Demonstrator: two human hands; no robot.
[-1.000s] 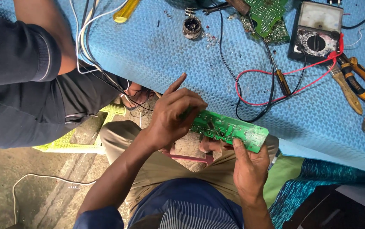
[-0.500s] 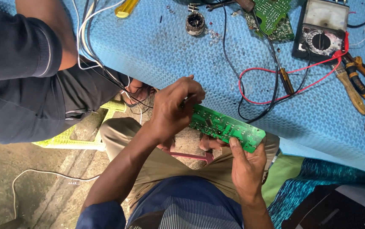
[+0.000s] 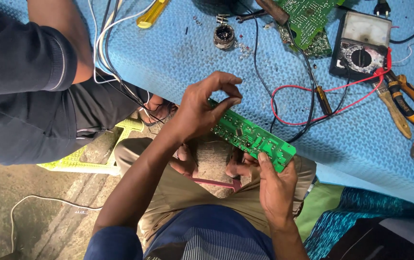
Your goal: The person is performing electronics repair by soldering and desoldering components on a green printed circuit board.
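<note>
At frame centre, the green circuit board point(image 3: 252, 138) runs lengthwise from upper left to lower right, over the blue table's point(image 3: 178, 62) near edge. The right hand point(image 3: 275, 185) pinches its lower-right end, thumb on top. The left hand point(image 3: 199, 108) arches over the upper-left end, thumb and forefinger curled close, just above the board.

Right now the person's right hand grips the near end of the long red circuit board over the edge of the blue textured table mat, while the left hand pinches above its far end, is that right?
Not quite: the head view shows the long circuit board is green, not red. The rest stands: the right hand grips its near end over the edge of the blue textured table mat, and the left hand pinches above its far end.
</note>
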